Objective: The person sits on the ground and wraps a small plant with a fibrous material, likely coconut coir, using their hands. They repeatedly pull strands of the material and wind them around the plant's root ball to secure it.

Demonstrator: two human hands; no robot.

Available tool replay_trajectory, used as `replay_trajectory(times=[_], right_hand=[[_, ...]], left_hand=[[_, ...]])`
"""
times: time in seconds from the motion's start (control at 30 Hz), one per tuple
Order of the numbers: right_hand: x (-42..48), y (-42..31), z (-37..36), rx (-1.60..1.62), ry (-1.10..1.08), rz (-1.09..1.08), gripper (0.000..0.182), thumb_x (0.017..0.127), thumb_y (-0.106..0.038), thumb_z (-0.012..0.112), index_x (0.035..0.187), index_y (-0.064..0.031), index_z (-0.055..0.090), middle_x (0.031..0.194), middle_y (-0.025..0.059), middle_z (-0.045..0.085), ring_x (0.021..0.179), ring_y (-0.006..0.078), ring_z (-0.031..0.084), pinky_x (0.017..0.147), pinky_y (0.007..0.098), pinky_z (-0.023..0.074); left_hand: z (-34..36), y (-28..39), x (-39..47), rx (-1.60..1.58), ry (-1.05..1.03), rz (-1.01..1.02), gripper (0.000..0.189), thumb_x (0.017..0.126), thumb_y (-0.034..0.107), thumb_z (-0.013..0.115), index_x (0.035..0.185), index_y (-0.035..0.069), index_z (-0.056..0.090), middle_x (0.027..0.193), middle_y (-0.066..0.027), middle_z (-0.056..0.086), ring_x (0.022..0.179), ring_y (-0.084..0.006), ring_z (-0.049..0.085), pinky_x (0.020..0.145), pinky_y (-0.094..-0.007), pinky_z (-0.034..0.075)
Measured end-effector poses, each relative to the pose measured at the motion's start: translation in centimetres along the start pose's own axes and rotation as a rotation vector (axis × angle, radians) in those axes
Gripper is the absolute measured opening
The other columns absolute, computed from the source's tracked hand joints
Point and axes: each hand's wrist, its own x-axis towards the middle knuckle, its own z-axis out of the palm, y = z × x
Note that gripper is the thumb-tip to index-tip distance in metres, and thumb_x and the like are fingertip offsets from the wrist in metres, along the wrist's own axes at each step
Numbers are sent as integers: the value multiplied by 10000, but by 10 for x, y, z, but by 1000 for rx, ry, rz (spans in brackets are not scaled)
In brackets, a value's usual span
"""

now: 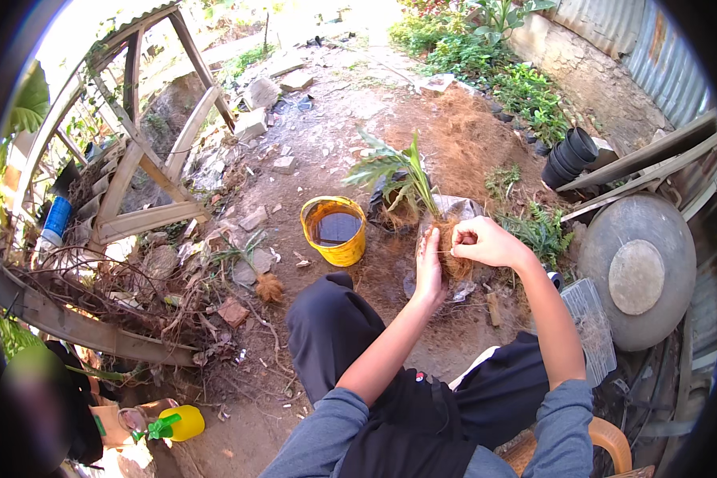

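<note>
A leafy green plant (417, 179) stands before me, its root ball (447, 230) wrapped in brown coconut fibre. My left hand (430, 269) presses along the ball's left side with extended fingers and steadies it. On the other side, my right hand (484, 242) pinches a thin pale string (443, 251) that crosses the fibre towards my left hand. Part of the ball is hidden behind both hands. A black plastic bag (388, 206) with loose fibre lies just behind it.
A yellow bucket (336, 230) of dark liquid stands left of the plant. A smaller fibre-balled plant (269, 287) lies farther left. On my right are a large round metal lid (636, 272), a clear plastic tray (588, 328) and stacked black pots (569, 158). A yellow spray bottle (182, 423) lies lower left, near another person.
</note>
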Motion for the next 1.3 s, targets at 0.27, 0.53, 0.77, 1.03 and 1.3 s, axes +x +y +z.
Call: replay_trajectory(times=[0.27, 0.53, 0.77, 1.03, 1.3], right_hand=[[0, 15, -11, -4, 30, -49, 179, 704, -116, 645, 678, -2, 510, 542, -9, 401, 539, 79, 358, 502, 274, 318], [-3, 20, -18, 8, 25, -71, 189, 713, -132, 637, 671, 9, 517, 537, 8, 408, 529, 94, 365, 500, 291, 330], [-11, 14, -27, 17, 77, -43, 160, 714, -129, 669, 722, 10, 591, 548, 23, 479, 541, 87, 423, 516, 273, 367], [-25, 8, -44, -100, 282, -39, 165, 720, -123, 703, 776, -1, 607, 605, 12, 482, 584, 95, 439, 532, 270, 378], [-16, 60, -10, 102, 480, 41, 149, 775, -182, 690, 802, -45, 637, 761, 28, 611, 662, 114, 513, 625, 278, 426]], left_hand=[[0, 5, 0, -154, -201, -120, 516, 903, 497, 404, 1306, 174, 410, 1251, -61, 495, 1129, -212, 495, 931, -414, 408], [4, 9, -6, -23, -269, -107, 463, 884, 201, 563, 1300, 114, 379, 1211, -64, 509, 1104, -181, 509, 903, -360, 442], [8, 10, -6, -16, -271, -82, 462, 875, 127, 585, 1288, 83, 384, 1192, -83, 526, 1059, -185, 547, 887, -342, 467], [10, 14, -10, -31, -283, -81, 442, 887, 121, 562, 1288, 71, 382, 1214, -98, 518, 1076, -215, 543, 887, -382, 478], [8, 15, -9, -56, -299, -83, 418, 902, 157, 549, 1277, 61, 391, 1201, -100, 529, 1070, -216, 548, 891, -382, 477]])
